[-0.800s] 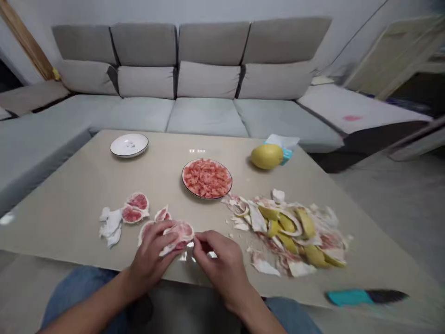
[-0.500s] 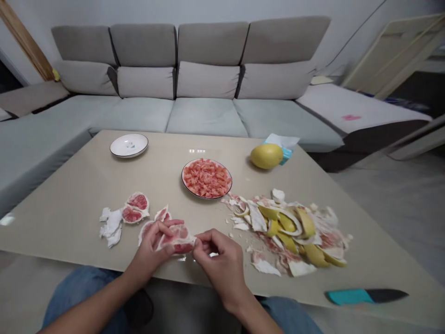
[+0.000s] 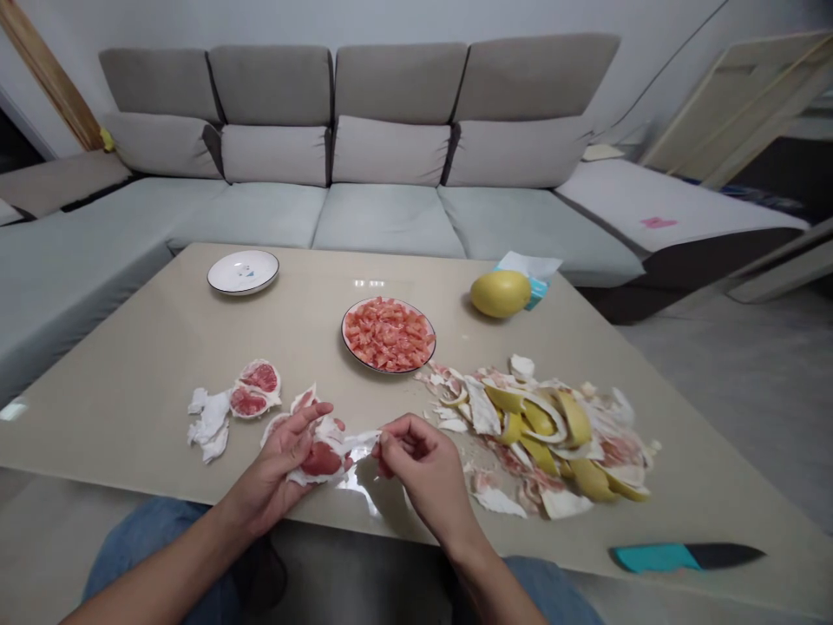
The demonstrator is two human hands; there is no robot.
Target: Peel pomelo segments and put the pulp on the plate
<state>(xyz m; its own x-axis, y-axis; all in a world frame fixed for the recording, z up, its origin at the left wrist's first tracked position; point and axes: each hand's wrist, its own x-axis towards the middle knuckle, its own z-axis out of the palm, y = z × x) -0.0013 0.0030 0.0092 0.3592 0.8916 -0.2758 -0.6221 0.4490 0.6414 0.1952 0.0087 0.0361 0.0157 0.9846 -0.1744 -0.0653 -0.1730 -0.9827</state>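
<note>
STEP: you're apparently peeling a membrane strip [image 3: 362,441] off a red pomelo segment [image 3: 321,460] | LEFT HAND [image 3: 277,476]: holding the segment over the table's [image 3: 292,321] near side | RIGHT HAND [image 3: 422,469]: grip pinching the strip | NEXT: likely calling for gentle, steady pulling

A long grey sofa [image 3: 383,213] stretched across the far side, four back pillows [image 3: 390,152] lined along it, with a pale wall [image 3: 403,19] behind. Its right-hand section bore a small pink patch [image 3: 659,223]. A thin dark cable [image 3: 664,63] slanted along the wall at far right, and wooden trim [image 3: 55,80] stood at far left. On the table [image 3: 149,347], a dark-rimmed white plate [image 3: 226,275] sat far left, a blue-and-white packet [image 3: 540,288] far right; a teal-handled knife [image 3: 683,556] lay near right, its dark blade pointing right.
</note>
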